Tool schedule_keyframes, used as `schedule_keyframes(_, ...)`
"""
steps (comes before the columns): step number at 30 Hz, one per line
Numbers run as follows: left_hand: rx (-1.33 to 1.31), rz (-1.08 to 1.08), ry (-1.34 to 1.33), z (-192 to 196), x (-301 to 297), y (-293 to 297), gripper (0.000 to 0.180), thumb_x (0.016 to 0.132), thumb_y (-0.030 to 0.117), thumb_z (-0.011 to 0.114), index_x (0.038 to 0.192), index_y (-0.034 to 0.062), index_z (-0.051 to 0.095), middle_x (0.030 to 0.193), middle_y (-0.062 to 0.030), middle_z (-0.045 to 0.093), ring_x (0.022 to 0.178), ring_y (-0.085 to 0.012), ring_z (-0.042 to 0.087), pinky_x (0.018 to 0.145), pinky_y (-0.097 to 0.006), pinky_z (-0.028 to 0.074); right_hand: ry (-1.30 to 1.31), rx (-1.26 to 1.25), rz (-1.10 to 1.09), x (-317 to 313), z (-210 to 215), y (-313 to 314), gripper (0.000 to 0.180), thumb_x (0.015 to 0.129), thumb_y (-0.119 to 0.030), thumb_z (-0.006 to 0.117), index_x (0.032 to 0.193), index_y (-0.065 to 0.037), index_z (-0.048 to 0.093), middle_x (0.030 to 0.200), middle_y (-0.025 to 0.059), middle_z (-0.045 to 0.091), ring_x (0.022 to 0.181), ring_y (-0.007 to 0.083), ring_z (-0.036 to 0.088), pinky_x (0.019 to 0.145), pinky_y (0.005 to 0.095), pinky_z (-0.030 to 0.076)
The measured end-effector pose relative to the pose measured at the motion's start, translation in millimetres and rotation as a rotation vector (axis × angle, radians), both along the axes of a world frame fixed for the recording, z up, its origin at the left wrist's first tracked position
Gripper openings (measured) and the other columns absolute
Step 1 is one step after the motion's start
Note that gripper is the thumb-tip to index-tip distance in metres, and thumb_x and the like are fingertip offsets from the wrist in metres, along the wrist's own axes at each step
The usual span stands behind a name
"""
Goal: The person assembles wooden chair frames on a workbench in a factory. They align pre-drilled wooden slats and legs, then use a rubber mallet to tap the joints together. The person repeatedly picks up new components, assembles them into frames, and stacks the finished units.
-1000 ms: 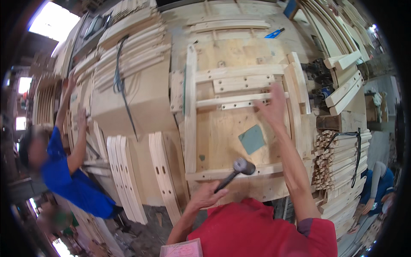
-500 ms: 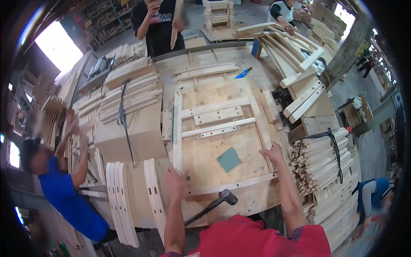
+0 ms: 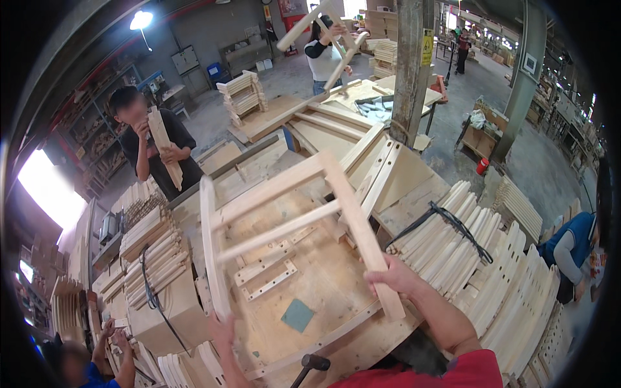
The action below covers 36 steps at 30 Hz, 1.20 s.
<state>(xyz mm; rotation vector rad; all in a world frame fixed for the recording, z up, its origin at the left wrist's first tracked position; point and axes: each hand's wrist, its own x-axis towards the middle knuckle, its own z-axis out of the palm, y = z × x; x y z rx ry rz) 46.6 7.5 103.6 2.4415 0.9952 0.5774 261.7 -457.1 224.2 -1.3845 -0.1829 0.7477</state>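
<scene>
A pale wooden frame (image 3: 354, 216), two long legs joined by two crossbars, is raised and tilted above the plywood work board (image 3: 343, 284). My right hand (image 3: 391, 279) is closed round its right leg near the lower end. My left hand (image 3: 222, 328), somewhat blurred, grips the lower end of the left leg. Beneath the frame, drilled wooden blocks (image 3: 270, 279) are on the board, along with a green square patch (image 3: 297, 315). A black-headed mallet (image 3: 315, 362) lies at the board's near edge.
Strapped wooden bars (image 3: 158, 265) stand at the left, another strapped bundle (image 3: 446, 236) at the right. More frames (image 3: 359, 145) lie beyond the board, by a post (image 3: 411, 71). Co-workers stand across the table, at far centre holding a frame, lower left and right.
The frame has come up off the board, tilted, with both my hands on its legs. My view has swung up and to the right. The far co-worker now holds a frame up.
</scene>
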Motion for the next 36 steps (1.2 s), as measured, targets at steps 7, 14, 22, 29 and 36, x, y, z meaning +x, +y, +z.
schedule_keyframes(7, 0.372, -0.366, -0.499, 192, 195, -7, 0.059, 0.091, 0.017, 0.069, 0.143, -0.0034, 0.052, 0.131, -0.0265, 0.062, 0.125, -0.0433, 0.057, 0.111, -0.047, 0.042, 0.173, 0.552, -0.288, 179, 24, 37, 0.026, 0.102, -0.03, 0.063, 0.111, -0.007, 0.056, 0.077, 0.0041, 0.058, 0.056, 0.0173, 0.057, 0.052, 0.0336, 0.053)
schedule_keyframes(14, 0.074, -0.31, -0.249, 143, 88, -49, 0.048, 0.088, 0.01, 0.071, 0.133, -0.0024, 0.06, 0.125, -0.0208, 0.065, 0.116, -0.0369, 0.063, 0.102, -0.043, 0.05, 0.118, 0.571, -0.651, 349, 26, 119, 0.027, 0.1, -0.036, 0.065, 0.104, -0.01, 0.055, 0.073, 0.0039, 0.054, 0.059, 0.0208, 0.057, 0.054, 0.038, 0.052)
schedule_keyframes(22, -0.485, 0.345, -0.301, 44, -116, -63, 0.041, 0.095, 0.015, 0.068, 0.13, -0.0057, 0.063, 0.119, -0.014, 0.068, 0.11, -0.0218, 0.065, 0.094, -0.034, 0.053, -0.033, 0.451, -0.697, 443, -91, 124, 0.052, 0.094, -0.031, 0.07, 0.138, -0.008, 0.054, 0.121, 0.0117, 0.061, 0.113, 0.0282, 0.06, 0.101, 0.0497, 0.051)
schedule_keyframes(29, -0.07, 0.688, 0.18, 29, -237, -94, 0.049, 0.09, 0.028, 0.073, 0.129, 0.0002, 0.065, 0.125, -0.0231, 0.067, 0.115, -0.0391, 0.065, 0.099, -0.045, 0.052, -0.574, -0.469, -0.607, 461, -24, 44, 0.047, 0.097, -0.038, 0.068, 0.122, 0.001, 0.069, 0.099, 0.0086, 0.07, 0.086, 0.0217, 0.061, 0.078, 0.04, 0.053)
schedule_keyframes(36, -0.52, 0.521, 0.525, -31, -241, -66, 0.064, 0.079, 0.042, 0.083, 0.121, -0.0039, 0.068, 0.125, -0.0253, 0.068, 0.118, -0.0385, 0.065, 0.099, -0.048, 0.051, -0.246, -0.623, -0.646, 305, -16, -122, 0.07, 0.09, -0.05, 0.076, 0.143, -0.008, 0.056, 0.128, 0.0099, 0.064, 0.114, 0.0278, 0.063, 0.093, 0.0454, 0.053)
